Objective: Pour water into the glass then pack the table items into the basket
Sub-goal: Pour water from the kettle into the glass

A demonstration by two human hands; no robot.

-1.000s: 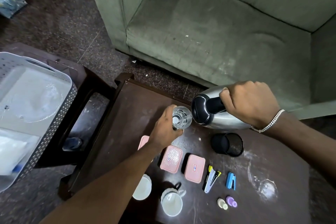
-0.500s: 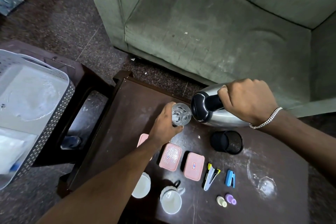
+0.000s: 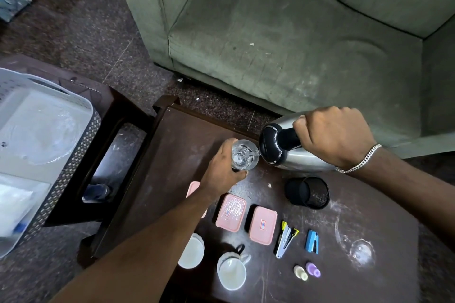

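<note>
My left hand [image 3: 222, 170] grips a clear glass [image 3: 245, 155] held over the dark wooden table [image 3: 177, 150]. My right hand [image 3: 332, 135] holds the black handle of a steel flask [image 3: 295, 155], tilted with its black spout touching the glass rim; water runs into the glass. On the table lie pink lidded boxes [image 3: 231, 213] [image 3: 262, 225], two white cups [image 3: 232, 270] [image 3: 190, 251], a black mesh pot [image 3: 307, 192], two staplers [image 3: 285, 241] [image 3: 312, 241] and two small bottles [image 3: 307, 272]. A third pink box is partly hidden under my left arm. The white basket [image 3: 81, 135] stands at the left.
The basket rests on a second dark stool [image 3: 115, 115] left of the table and holds white plastic items. A green sofa [image 3: 283, 32] stands just beyond the table's far edge. An upturned clear glass [image 3: 360, 252] sits at the table's right.
The flask's spout has come against the glass rim and water now flows in. Both hands stay almost where they were.
</note>
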